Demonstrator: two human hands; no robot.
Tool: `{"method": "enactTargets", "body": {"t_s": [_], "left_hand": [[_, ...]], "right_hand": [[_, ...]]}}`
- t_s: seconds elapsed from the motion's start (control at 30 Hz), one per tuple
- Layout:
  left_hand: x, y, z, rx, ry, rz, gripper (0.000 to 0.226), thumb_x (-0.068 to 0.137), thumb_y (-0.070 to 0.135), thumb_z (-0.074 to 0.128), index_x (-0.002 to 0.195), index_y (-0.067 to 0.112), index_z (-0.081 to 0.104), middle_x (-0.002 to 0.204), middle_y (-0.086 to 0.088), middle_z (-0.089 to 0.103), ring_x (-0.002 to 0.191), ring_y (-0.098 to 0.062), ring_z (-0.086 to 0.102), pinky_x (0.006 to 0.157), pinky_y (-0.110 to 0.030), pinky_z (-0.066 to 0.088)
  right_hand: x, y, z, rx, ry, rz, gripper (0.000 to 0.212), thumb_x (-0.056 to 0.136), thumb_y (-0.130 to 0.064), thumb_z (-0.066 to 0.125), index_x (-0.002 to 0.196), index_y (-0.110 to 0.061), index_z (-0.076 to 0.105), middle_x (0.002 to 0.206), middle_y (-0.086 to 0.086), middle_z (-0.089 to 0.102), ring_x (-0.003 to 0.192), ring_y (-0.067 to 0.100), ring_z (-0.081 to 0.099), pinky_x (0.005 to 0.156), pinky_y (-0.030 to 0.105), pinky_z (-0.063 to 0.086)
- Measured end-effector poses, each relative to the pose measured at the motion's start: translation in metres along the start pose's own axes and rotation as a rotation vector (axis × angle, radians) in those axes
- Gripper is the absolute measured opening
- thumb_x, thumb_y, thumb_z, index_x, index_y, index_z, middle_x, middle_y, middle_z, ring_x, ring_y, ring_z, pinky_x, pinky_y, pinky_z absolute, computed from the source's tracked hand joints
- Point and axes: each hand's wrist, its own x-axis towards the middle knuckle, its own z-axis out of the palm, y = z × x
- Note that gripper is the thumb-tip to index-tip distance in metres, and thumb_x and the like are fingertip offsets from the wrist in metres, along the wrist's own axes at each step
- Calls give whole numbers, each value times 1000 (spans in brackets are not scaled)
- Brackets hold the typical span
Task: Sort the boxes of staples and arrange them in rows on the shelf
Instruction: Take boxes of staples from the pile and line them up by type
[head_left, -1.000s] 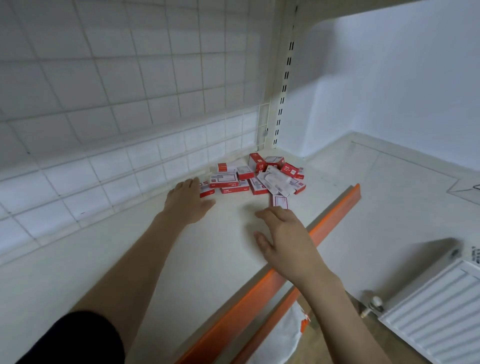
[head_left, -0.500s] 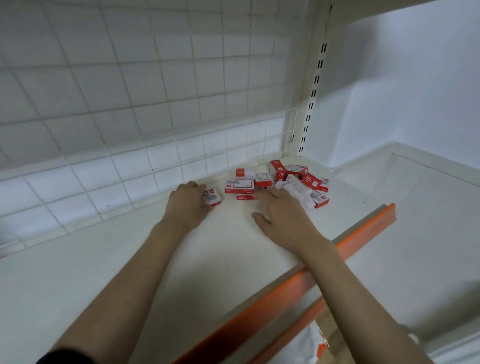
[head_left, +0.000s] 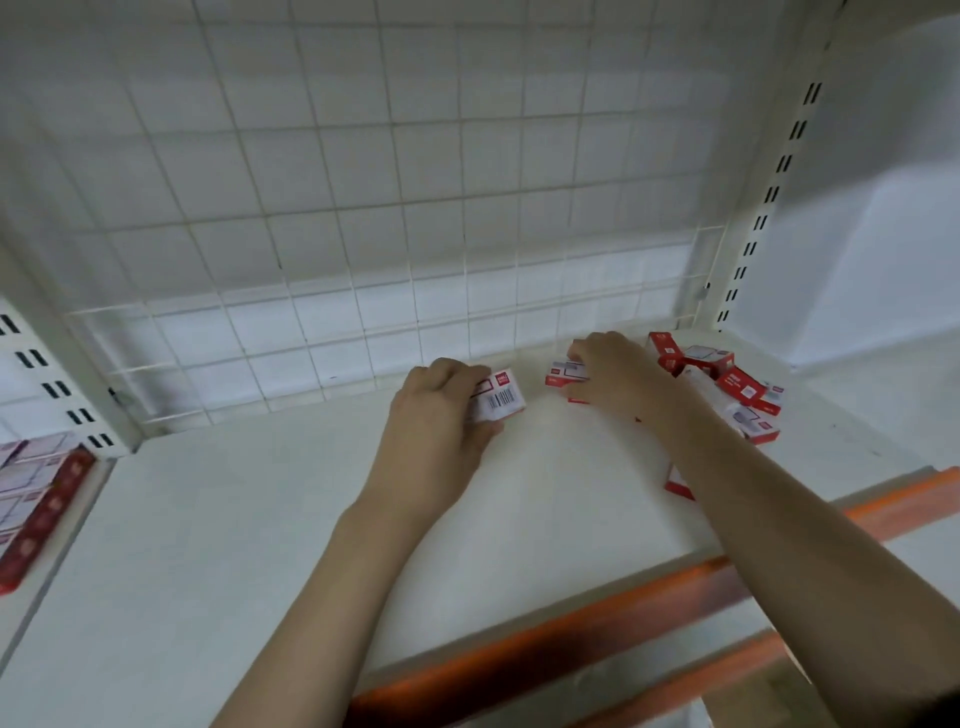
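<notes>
Best served by setting down squarely, barcode face turned under, the staple box gripped in the left hand at twelve o'clock, right hand pinching another box beside the one-o'clock heap on the shelf.
</notes>
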Motion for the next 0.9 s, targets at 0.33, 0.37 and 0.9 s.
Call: {"method": "enactTargets", "body": {"t_s": [0.33, 0.37, 0.9], "left_hand": [[-20, -2, -12, -33, 88, -78, 39, 77, 17, 66, 115, 11, 61, 105, -3, 60, 92, -27, 55, 78, -34, 45], [-21, -4, -14, -49, 94, -95, 39, 78, 12, 69, 116, 11, 61, 106, -3, 60, 93, -26, 55, 79, -31, 44], [-99, -56, -98, -63, 94, -178, 32, 77, 5, 70, 104, 21, 67, 88, 9, 49, 63, -6, 48, 65, -4, 37]], "right_hand": [[-3, -10, 10, -8, 35, 15, 45, 83, -35, 63, 121, -12, 52, 118, 8, 49, 109, 25, 45, 89, 33, 36], [-8, -15, 9, 25, 62, 10, 46, 81, -34, 64, 120, -13, 51, 117, 7, 49, 109, 24, 45, 88, 32, 36], [-123, -159, -3, 553, 200, -51, 32, 78, -29, 69, 105, -31, 52, 93, -14, 59, 85, 8, 57, 75, 32, 49]]}}
